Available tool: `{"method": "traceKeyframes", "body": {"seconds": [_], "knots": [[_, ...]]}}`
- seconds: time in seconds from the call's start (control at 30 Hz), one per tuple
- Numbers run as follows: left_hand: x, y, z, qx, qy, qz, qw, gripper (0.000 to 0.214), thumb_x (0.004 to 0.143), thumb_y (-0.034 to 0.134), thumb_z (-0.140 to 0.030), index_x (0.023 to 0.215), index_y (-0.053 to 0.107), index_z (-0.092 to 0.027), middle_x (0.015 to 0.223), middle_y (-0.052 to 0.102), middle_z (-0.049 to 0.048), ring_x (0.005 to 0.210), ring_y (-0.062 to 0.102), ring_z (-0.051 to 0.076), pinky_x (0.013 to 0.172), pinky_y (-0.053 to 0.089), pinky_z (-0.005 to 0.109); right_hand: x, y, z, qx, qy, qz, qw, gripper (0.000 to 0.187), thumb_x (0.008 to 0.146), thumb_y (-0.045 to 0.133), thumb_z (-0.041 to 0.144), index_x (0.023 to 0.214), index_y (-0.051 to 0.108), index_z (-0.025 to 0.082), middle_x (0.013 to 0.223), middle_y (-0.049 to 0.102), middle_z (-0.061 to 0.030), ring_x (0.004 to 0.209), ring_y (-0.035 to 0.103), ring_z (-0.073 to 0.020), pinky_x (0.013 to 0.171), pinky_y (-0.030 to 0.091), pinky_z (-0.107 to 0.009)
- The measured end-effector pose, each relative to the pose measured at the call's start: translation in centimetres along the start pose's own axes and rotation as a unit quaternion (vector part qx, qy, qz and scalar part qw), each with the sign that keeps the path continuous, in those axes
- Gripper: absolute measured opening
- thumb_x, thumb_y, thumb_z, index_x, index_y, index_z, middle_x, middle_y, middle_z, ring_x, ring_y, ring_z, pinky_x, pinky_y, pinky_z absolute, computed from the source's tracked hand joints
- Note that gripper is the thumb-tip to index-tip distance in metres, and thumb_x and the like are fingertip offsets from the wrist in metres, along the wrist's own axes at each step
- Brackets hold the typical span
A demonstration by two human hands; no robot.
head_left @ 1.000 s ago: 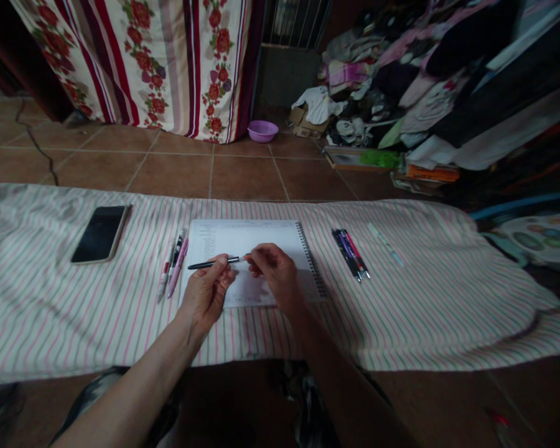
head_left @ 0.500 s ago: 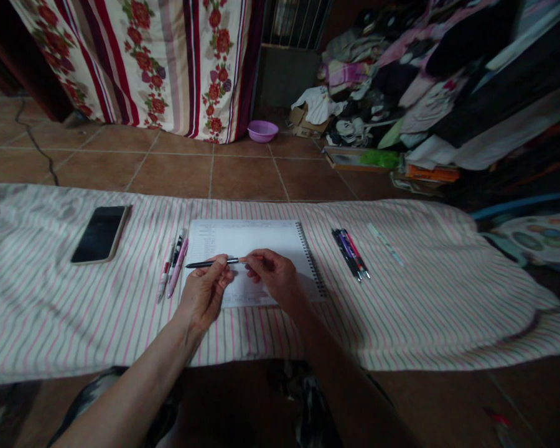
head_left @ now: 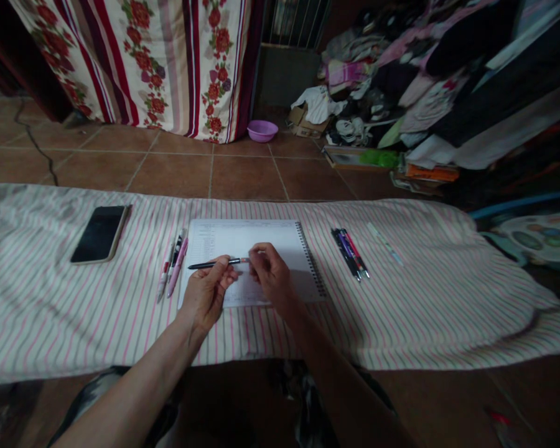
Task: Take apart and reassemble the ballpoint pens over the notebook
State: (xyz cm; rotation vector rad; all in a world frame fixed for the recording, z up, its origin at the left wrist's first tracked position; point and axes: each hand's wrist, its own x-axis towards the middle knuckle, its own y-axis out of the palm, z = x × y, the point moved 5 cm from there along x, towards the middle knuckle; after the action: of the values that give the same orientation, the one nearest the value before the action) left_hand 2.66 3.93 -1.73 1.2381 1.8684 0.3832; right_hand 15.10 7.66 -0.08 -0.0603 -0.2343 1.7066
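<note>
Above the spiral notebook [head_left: 256,233], the left hand [head_left: 208,291] pinches a black pen [head_left: 204,266] between thumb and fingertips, the dark barrel lying nearly level across the page. The right hand [head_left: 274,277] has drawn its fingers into a tighter curl at the pen's other end, past the silvery band, while the left has barely moved. Its fingertips are blurred, so I cannot tell whether they pinch that end or only brush it. The shift suggests a turn or tug at that end; fastening or loosening is unclear.

Print runs along the notebook's left column and top edge, too small to read. No brand shows on the smartphone [head_left: 100,234] well left of the notebook, the pink pen [head_left: 178,267] just left of it, or the pen cluster [head_left: 350,254] to its right.
</note>
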Motion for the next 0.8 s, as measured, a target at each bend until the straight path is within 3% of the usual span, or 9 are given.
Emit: {"method": "traceKeyframes", "body": {"seconds": [0.1, 0.3, 0.5, 0.63, 0.8], "knots": [[0.1, 0.0, -0.1, -0.003, -0.002, -0.003, 1.0, 0.007, 0.075, 0.057, -0.004, 0.071, 0.062, -0.005, 0.056, 0.061, 0.0059, 0.047, 0.058, 0.009, 0.047, 0.05, 0.016, -0.1, 0.1, 0.1, 0.001, -0.004, 0.006, 1.0, 0.023, 0.084, 0.042, 0.042, 0.08, 0.053, 0.022, 0.058, 0.05, 0.0036, 0.049, 0.047, -0.0086, 0.049, 0.04, -0.02], [0.0, 0.1, -0.6, -0.007, 0.004, 0.005, 1.0, 0.008, 0.075, 0.057, -0.003, 0.07, 0.062, -0.005, 0.054, 0.06, 0.0046, 0.046, 0.056, 0.008, 0.047, 0.05, 0.016, -0.5, 0.3, 1.3, -0.077, -0.057, 0.038, 0.995, 0.015, 0.082, 0.047, 0.032, 0.089, 0.055, 0.021, 0.084, 0.064, -0.0038, 0.076, 0.06, -0.0153, 0.068, 0.045, -0.026], [-0.2, 0.0, -0.3, 0.023, 0.007, 0.025, 0.999, 0.009, 0.065, 0.069, -0.011, 0.068, 0.062, -0.006, 0.052, 0.059, 0.0023, 0.046, 0.056, 0.008, 0.047, 0.046, 0.016, -0.7, 0.5, 1.7, -0.227, -0.084, 0.05, 0.969, 0.022, 0.086, 0.037, 0.032, 0.074, 0.052, 0.021, 0.069, 0.061, -0.0025, 0.062, 0.055, -0.0142, 0.062, 0.039, -0.026], [0.0, -0.2, -0.2, 0.036, 0.02, 0.043, 0.998, 0.015, 0.061, 0.073, -0.015, 0.071, 0.064, -0.007, 0.054, 0.06, 0.0022, 0.048, 0.056, 0.008, 0.047, 0.045, 0.017, -0.7, 0.6, 1.4, -0.259, -0.037, 0.053, 0.964, 0.031, 0.086, 0.034, 0.04, 0.067, 0.05, 0.021, 0.06, 0.057, -0.002, 0.056, 0.053, -0.015, 0.057, 0.035, -0.026], [0.1, -0.3, -0.1, 0.044, 0.037, 0.06, 0.997, 0.017, 0.062, 0.073, -0.017, 0.071, 0.064, -0.007, 0.053, 0.061, 0.0017, 0.048, 0.057, 0.009, 0.049, 0.045, 0.018, -0.6, 0.8, 0.2, -0.177, 0.039, 0.074, 0.981, 0.042, 0.085, 0.029, 0.047, 0.057, 0.047, 0.021, 0.053, 0.052, -0.0022, 0.051, 0.049, -0.0142, 0.052, 0.034, -0.026]]}}
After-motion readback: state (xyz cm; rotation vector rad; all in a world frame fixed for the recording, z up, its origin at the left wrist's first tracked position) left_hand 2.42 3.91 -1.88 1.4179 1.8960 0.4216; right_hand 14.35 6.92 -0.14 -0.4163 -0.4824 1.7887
